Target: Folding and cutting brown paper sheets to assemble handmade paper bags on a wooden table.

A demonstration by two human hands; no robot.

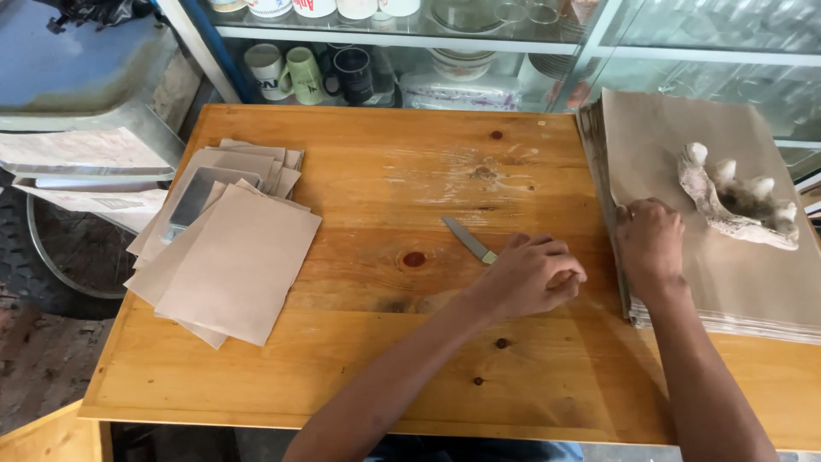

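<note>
My left hand (530, 275) rests on the wooden table (385, 342), fingers curled around the handle of a small knife (466, 239) whose grey blade points away to the upper left. My right hand (650, 241) presses down on the left edge of a thick stack of large brown paper sheets (735, 282) at the table's right side. A pale, knobbly conch shell (735, 198) lies on top of that stack, just right of my right hand.
A loose pile of smaller cut brown paper pieces (231, 257) lies at the table's left, with a grey flat piece (195, 195) among them. Behind the table stands a glass cabinet with mugs (304, 73) and dishes. A metal box (77, 77) sits at the far left.
</note>
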